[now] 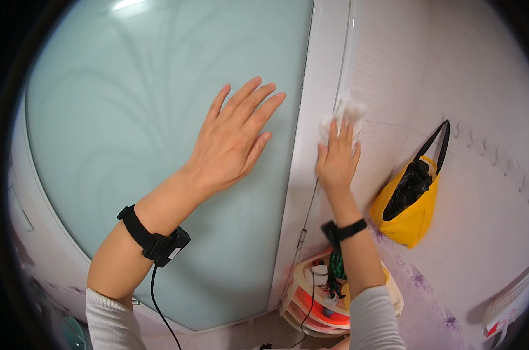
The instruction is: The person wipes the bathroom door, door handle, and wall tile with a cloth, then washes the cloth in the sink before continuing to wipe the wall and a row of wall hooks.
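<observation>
My left hand point(229, 138) is spread against or just over the frosted glass panel point(159, 113) of a door, with nothing in it; whether the palm touches the glass I cannot tell. My right hand point(340, 162) presses a white cloth or tissue point(350, 111), slightly blurred, onto the white door frame point(321, 78) where it meets the tiled wall. Its fingertips lie on top of the white piece. A black strap with a small box point(168, 245) and a cable circles my left forearm. Another black strap point(345, 232) is on my right wrist.
A yellow bag point(411, 210) with black plastic inside hangs from a wall hook by its dark strap. Several hooks point(483, 148) run along the wall to the right. Below my right arm stands a tiered plastic rack point(304, 288) holding small items. A hinge point(301, 238) shows on the door frame.
</observation>
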Action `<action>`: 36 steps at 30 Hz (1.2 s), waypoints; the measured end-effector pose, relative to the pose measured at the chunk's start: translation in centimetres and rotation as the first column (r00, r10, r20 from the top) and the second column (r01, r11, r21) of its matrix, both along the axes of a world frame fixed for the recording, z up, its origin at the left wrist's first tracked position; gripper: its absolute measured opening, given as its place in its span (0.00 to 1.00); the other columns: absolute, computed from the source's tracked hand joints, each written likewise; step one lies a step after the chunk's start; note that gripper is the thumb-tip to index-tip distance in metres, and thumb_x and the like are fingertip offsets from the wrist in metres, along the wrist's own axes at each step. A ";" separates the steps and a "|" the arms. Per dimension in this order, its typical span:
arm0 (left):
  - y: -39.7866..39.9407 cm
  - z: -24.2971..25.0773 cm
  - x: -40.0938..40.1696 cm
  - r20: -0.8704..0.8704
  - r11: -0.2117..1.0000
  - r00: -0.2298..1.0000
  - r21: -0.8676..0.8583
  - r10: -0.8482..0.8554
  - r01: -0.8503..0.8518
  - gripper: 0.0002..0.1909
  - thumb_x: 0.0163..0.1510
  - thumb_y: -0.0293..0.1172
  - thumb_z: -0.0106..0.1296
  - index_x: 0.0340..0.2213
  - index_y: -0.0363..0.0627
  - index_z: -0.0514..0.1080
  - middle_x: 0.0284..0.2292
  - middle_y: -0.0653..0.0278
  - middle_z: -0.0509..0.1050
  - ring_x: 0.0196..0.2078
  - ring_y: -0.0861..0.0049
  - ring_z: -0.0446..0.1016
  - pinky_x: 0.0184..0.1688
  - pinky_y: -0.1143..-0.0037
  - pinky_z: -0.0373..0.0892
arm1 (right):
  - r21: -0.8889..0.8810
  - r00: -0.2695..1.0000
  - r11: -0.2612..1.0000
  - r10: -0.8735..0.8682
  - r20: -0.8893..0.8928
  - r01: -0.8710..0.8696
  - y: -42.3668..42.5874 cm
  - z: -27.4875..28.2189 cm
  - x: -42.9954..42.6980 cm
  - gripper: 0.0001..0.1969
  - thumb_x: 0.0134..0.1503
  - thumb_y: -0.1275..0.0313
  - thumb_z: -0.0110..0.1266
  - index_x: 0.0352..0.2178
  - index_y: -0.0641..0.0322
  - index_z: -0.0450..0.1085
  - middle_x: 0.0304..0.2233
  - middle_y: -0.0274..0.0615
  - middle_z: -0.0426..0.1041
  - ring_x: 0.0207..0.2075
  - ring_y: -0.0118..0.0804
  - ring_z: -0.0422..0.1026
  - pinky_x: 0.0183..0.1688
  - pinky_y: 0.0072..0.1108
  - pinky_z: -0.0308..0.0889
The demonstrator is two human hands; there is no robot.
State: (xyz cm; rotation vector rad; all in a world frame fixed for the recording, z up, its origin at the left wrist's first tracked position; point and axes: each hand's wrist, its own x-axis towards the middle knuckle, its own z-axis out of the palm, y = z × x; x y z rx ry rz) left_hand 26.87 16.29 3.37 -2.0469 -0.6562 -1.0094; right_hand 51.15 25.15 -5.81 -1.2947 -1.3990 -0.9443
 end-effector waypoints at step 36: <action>-1.1 1.4 0.7 0.060 0.998 0.997 0.046 -0.049 0.047 0.27 0.54 0.28 0.42 0.55 0.45 0.54 0.56 0.59 0.56 0.61 0.62 0.50 0.60 0.58 0.44 | 0.257 0.991 0.966 -0.055 0.118 0.023 0.7 12.1 2.1 0.24 0.51 0.80 0.40 0.52 0.57 0.61 0.56 0.42 0.58 0.57 0.46 0.55 0.50 0.36 0.53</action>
